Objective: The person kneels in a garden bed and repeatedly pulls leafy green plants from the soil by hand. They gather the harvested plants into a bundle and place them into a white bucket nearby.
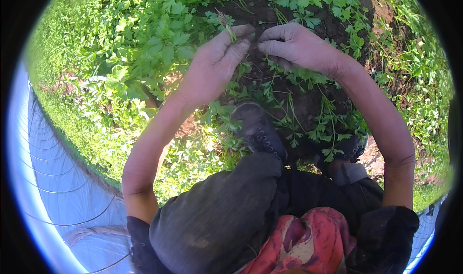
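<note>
My left hand (217,62) pinches a small uprooted plant stem (230,32) between thumb and forefinger. Its pale base and thin brownish roots stick up past the fingers. Close by on the right, my right hand (302,48) has its thumb and fingertips drawn together, almost touching the left fingertips. Whether anything thin is caught in the right fingers is hidden. Both hands look dusty with soil. Beneath them, cut-leaved green plants (273,82), like parsley or celery, lie and grow over dark soil (249,17).
Dense leafy growth (155,31) spreads on the left, with more plants (416,60) on the right. My dark lace-up shoe (258,129) stands among leaves below the hands. Plastic sheeting with curved hoops (61,158) forms a tunnel wall at the left edge.
</note>
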